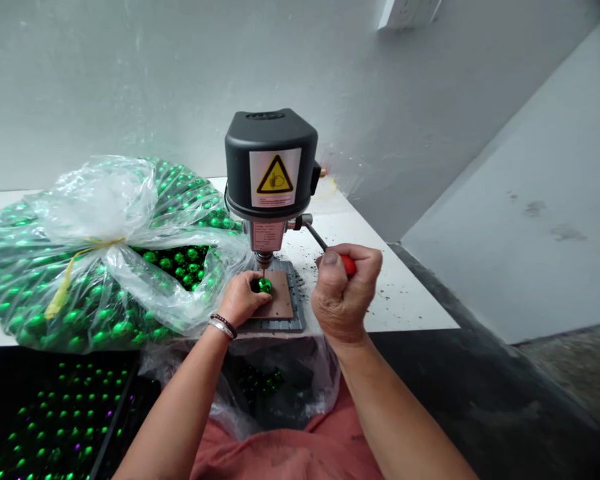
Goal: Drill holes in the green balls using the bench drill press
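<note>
A shiny green ball (pixel 265 285) sits on a brown board (pixel 281 297) over the grey slotted base (pixel 295 323) of a small drill press (pixel 273 167). My left hand (pixel 243 295) pinches the ball between thumb and fingers, directly under the thin drill bit (pixel 264 272). The bit's tip seems to meet the ball's top, though I cannot tell how deep it is. On the right, my right hand (pixel 346 290) is wrapped round the red-knobbed feed lever (pixel 320 239) of the press. Bracelets circle my left wrist.
A large clear plastic bag (pixel 95 207), tied yellow and torn open at one side, bulges with green balls at left. Below it lies a dark tray (pixel 55 413) of balls. Another plastic bag (pixel 300 360) hangs at the white table's (pixel 405 313) front edge. Dark shavings lie about the press.
</note>
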Demonstrator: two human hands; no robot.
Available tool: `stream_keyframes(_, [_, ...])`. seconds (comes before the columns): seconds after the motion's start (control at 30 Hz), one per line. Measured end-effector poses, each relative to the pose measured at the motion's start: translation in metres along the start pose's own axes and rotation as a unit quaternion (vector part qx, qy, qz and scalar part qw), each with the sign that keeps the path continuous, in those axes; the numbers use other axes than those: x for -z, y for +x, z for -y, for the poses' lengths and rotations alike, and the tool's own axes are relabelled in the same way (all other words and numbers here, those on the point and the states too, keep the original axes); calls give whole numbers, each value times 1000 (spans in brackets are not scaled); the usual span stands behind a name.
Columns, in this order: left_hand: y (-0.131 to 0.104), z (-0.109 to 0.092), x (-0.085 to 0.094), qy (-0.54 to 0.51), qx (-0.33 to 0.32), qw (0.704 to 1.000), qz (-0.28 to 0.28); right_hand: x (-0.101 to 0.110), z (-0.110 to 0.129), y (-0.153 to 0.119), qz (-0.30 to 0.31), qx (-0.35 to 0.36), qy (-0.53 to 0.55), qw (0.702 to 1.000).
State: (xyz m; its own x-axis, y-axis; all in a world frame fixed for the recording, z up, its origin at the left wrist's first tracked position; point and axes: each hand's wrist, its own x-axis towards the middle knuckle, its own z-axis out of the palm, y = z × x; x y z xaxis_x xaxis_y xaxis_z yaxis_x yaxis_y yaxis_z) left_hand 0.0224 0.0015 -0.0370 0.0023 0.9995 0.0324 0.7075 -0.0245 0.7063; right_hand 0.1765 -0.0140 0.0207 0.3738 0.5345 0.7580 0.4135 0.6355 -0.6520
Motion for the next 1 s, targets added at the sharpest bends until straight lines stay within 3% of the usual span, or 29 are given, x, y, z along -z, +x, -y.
stream_keyframes(0.3, [-1,-1,1,-11,6,1000,3,1,-17,-18,12,-9,31,999])
stream_keyframes(0.47, [-1,1,2,-10,0,1000,1,-3,15,31,0,51,-10,999])
stream_keyframes(0.57, [-7,5,5,-30,-3,1000,4,-7,31,62,19,36,-34,999])
stream_keyframes(0.63, [-14,8,10,-50,-17,998,28,-9,34,71,22,19,-33,999])
stream_keyframes(0.8, [-35,8,35,-136,-81,976,152,-11,31,67,33,-28,-16,999])
stream_keyframes(0.87, [-35,9,48,-140,-80,981,110,-11,31,64,28,-34,-11,999])
stream_keyframes(0.93, [-26,16,62,-91,-50,994,-21,-11,31,63,29,-41,-6,999])
stream_keyframes(1.0, [-10,28,74,15,6,987,-159,-11,30,63,32,-48,-2,998])
